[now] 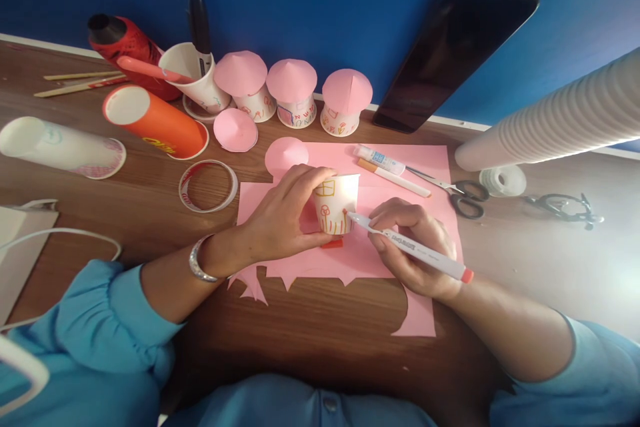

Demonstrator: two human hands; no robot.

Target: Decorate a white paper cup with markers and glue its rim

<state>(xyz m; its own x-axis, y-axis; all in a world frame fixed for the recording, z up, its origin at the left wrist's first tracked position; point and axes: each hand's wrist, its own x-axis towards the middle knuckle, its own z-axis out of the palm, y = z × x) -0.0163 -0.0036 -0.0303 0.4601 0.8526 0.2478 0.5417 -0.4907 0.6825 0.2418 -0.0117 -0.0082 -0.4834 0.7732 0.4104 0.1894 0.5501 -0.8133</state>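
My left hand (285, 210) is closed around a small white paper cup (337, 203), thumb at its base and fingers at its rim. A yellow window and red and yellow flowers are drawn on the cup. In my right hand (415, 240) is a white marker (425, 257) with a red end, its tip touching the cup's side near a red mark. Beneath both hands lies pink paper (370, 260) with cut, jagged edges. An orange-red marker cap (332, 243) lies on the paper just below the cup.
Several decorated cups with pink cone roofs (347, 92) stand along the blue wall. A glue stick (379, 159), an orange-capped marker (395, 178) and scissors (463, 195) lie behind my right hand. A phone (455, 53) leans on the wall; a tape roll (208, 185) is left.
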